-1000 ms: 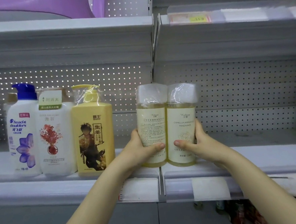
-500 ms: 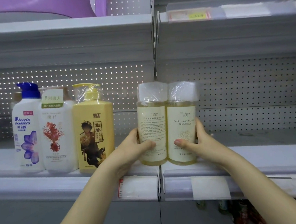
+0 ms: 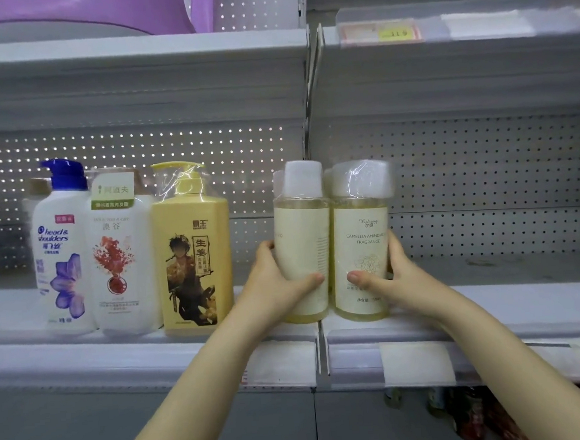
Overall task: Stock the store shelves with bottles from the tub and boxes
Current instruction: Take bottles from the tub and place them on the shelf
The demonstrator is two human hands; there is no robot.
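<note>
1. Since half a second ago, the left bottle (image 3: 303, 239) of the pair has turned: its printed label text now sits at the label's right edge, and the left thumb reaches further across its front.
2. Both pale yellow bottles stand upright and touch side by side, each with a white cap under clear wrap.
3. They are at the front edge of the shelf (image 3: 527, 292), astride the seam where two shelf sections meet. Whether their bases rest on it I cannot tell.
4. The left hand (image 3: 272, 283) grips the left bottle low down, its fingers (image 3: 266, 247) curled round the left side and the thumb across the front.
5. The right hand (image 3: 395, 277) grips the right bottle (image 3: 360, 235) the same way, fingers (image 3: 395, 243) clamped round the right side and the thumb on the label.
6. The right bottle's label faces forward and reads "CAMELLIA AMINO", then "FRAGRANCE".
7. Toward the shelf's left end three bigger bottles stand upright in a row, close together: a white shampoo bottle (image 3: 61, 256) with a blue pump, a white bottle (image 3: 123, 259) with a red flower print, and a yellow bottle (image 3: 193, 261) with a drawn figure.
8. The yellow bottle stands near the left bottle, with a gap between them.
9. On the upper shelf (image 3: 132, 48) sits a purple plastic basin (image 3: 95, 13), at its left end.
10. A yellow price tag (image 3: 380, 34) is on the upper shelf's front edge, right of the seam.
</note>
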